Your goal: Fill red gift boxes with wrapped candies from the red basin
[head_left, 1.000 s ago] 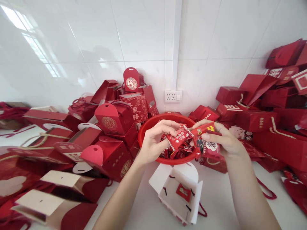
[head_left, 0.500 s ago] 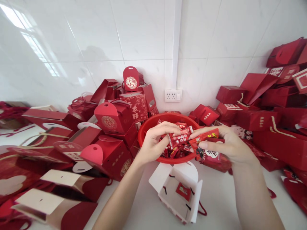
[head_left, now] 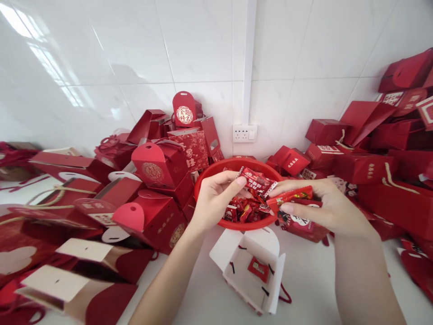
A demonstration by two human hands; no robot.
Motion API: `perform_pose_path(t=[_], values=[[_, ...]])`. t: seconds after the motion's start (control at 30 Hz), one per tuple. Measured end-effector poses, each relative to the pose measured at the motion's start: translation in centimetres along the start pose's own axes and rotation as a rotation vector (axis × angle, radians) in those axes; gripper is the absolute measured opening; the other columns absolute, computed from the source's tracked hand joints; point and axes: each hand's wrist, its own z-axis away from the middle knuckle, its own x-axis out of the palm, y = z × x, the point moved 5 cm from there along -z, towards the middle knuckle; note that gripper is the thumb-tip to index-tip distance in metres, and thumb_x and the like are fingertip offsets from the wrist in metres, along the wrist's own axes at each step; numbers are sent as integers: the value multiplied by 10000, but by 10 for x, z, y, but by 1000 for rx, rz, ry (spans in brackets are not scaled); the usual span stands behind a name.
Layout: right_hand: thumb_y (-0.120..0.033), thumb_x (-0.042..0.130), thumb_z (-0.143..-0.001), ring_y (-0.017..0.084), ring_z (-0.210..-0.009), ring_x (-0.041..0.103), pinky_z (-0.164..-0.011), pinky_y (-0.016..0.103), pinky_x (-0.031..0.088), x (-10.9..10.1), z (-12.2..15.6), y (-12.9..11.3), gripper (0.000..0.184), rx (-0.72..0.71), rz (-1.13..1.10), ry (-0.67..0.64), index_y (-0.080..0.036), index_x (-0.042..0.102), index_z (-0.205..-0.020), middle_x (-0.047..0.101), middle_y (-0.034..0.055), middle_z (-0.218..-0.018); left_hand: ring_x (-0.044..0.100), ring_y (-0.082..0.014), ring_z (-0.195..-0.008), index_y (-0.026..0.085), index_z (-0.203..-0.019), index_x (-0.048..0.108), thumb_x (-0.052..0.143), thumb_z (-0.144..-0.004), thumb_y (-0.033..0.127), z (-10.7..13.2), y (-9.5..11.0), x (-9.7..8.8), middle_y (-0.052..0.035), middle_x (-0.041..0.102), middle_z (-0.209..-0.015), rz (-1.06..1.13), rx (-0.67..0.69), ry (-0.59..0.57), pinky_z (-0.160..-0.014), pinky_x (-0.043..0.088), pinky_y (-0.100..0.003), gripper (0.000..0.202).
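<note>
My left hand (head_left: 219, 196) pinches a red candy packet (head_left: 256, 180) with white print, over the near part of a red basin (head_left: 203, 174). Loose red-wrapped candies (head_left: 245, 210) fill the basin. Fingers closed, my right hand (head_left: 318, 205) grips several red candy packets (head_left: 296, 205) just right of the basin; one shows yellow print. The far end of the left hand's packet lies close to the right fingertips, and I cannot tell whether they touch. Below the basin stands an open white-lined gift box (head_left: 233, 280) with a small red packet (head_left: 259, 269) on its floor.
Red gift boxes (head_left: 157, 221) are heaped on the left, some with open flaps. More red boxes (head_left: 363, 171) pile up on the right. A wall socket (head_left: 244, 133) sits on the tiled wall behind the basin. The white table (head_left: 304, 289) shows in front.
My left hand has raised the candy packet slightly and tilted it, thumb now on top. My right hand has shifted a little right, still gripping its packets. The open box has not moved.
</note>
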Motion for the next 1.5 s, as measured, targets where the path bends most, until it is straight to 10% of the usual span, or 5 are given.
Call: perform_pose_path(t=[0.5,0.73,1.03,1.5], values=[[-407,654,-928,247,-997,725,-911,387,586,20,-14,7,234,54,-116,80,-260,769,-1070,777,46,-1067,554,-115,-635,170,-1127,629,655,-952,361,4,-12,8,8,619,-726,-208,26,-266,-613,451,-228,261],[-340,703,-882,252,-1006,724,-908,392,573,29,-19,5,152,20,-127,98,-244,775,-975,783,39,-1041,546,-98,-593,186,-1068,603,635,-968,351,2,-11,8,31,603,-692,-295,111,-227,-569,439,-211,196],[-337,736,-866,209,-841,725,-749,330,577,19,-11,23,169,89,-207,532,-243,750,-1006,783,29,-982,721,-162,-862,221,-1286,576,780,-850,246,7,-14,17,-52,723,-1055,-234,193,-116,-801,593,-265,482],[-403,738,-873,247,-897,748,-778,382,615,22,-8,23,313,121,-283,454,-265,696,-1151,774,43,-1048,752,-199,-835,213,-1129,778,834,-794,247,4,-14,8,-64,796,-956,88,90,-6,-783,652,-328,341]])
